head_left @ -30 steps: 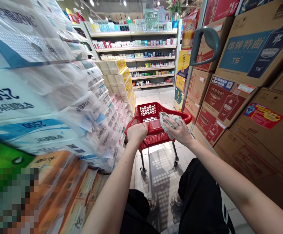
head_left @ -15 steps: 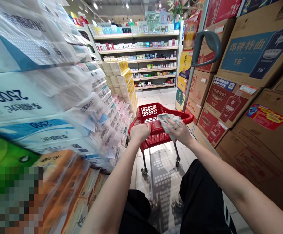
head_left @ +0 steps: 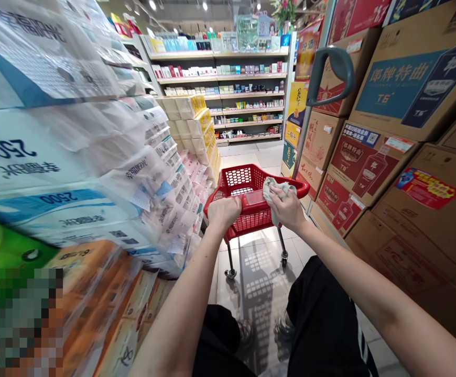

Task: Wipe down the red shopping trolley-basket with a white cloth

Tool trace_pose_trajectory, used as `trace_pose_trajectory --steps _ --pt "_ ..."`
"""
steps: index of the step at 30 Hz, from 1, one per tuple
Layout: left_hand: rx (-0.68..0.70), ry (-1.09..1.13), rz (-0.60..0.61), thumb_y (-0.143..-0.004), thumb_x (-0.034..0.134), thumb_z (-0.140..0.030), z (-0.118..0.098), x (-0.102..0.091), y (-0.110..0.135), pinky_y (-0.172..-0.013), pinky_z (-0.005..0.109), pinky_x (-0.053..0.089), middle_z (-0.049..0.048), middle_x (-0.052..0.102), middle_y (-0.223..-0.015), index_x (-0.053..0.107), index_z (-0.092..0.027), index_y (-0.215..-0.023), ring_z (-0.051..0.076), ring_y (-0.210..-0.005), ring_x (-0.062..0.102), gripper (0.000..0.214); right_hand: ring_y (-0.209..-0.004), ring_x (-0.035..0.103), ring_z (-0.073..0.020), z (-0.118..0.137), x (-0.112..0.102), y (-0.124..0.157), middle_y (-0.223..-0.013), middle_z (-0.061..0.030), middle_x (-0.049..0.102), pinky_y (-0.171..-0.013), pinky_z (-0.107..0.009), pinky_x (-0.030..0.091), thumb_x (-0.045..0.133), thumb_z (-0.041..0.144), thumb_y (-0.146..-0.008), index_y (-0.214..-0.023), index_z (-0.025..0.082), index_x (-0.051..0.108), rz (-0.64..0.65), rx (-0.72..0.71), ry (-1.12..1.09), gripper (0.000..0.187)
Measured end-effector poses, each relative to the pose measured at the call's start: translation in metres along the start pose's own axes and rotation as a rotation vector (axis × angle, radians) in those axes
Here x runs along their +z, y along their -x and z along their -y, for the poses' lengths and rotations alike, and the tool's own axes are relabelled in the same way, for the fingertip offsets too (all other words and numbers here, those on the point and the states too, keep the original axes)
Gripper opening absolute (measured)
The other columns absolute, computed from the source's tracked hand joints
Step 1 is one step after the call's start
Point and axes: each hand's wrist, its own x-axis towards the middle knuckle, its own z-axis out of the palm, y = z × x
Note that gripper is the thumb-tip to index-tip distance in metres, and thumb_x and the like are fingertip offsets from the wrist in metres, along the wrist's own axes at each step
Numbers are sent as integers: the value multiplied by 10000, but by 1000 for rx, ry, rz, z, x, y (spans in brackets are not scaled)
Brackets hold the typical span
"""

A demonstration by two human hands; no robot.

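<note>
The red cart (head_left: 251, 224) stood on the tiled floor (head_left: 261, 154) just in front of the person, between stacked goods on both sides. The left hand (head_left: 224, 212) was closed in a fist around the left part of the cart's handle (head_left: 253, 198). The right hand (head_left: 289, 207) was clamped on a pale, crumpled cloth (head_left: 272, 187), with the fingers bent over it. This cloth lay against the right part of the handle, and one portion of it hung below, on the near side. Under the basket, two near legs with small wheels could be seen, and a shadow with a grid pattern fell on the floor.

At the left rose a high pile of white wrapped packs (head_left: 66, 139), with orange packs (head_left: 79, 267) lower and nearer. At the right stood cardboard boxes (head_left: 389, 44), and a blue-grey loop handle (head_left: 348, 76) was before them. Shelves (head_left: 218, 80) with small goods stood farther behind the cart
</note>
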Motion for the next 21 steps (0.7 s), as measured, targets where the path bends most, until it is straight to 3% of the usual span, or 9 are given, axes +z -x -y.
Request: trace_pose_trajectory --steps 6,11,17,21 --pt "-11 5 20 -925 184 -391 -6 -4 -1 -804 384 470 160 706 -938 722 -115 -916 281 -947 651 605 -1076 501 -245 2 -10 -41 -1267 -82 572 -930 -374 337 249 408 -968 -1175 207 615 167 -23 -54 466" --pt "-56 30 3 -922 189 -394 -19 -5 2 -767 375 472 168 706 -914 720 -106 -934 285 -908 661 605 -1010 530 -249 9 -9 -70 -1038 -102 664 -860 -363 355 215 457 -965 -999 198 678 299 33 -49 531" --pt "-129 71 -52 -922 174 -340 -24 -1 6 -766 391 465 174 704 -889 725 -111 -918 296 -913 659 596 -998 543 -237 28 -7 -68 -1011 -105 669 -893 -368 334 203 437 -975 -963 181 676 286 49 -70 537" --pt "-84 42 -53 -932 154 -369 -16 -3 11 -760 371 462 173 703 -897 722 -106 -911 288 -913 658 626 -1026 539 -225 27 -9 -63 -1043 -85 664 -907 -359 333 206 439 -976 -980 201 668 274 20 -102 519"
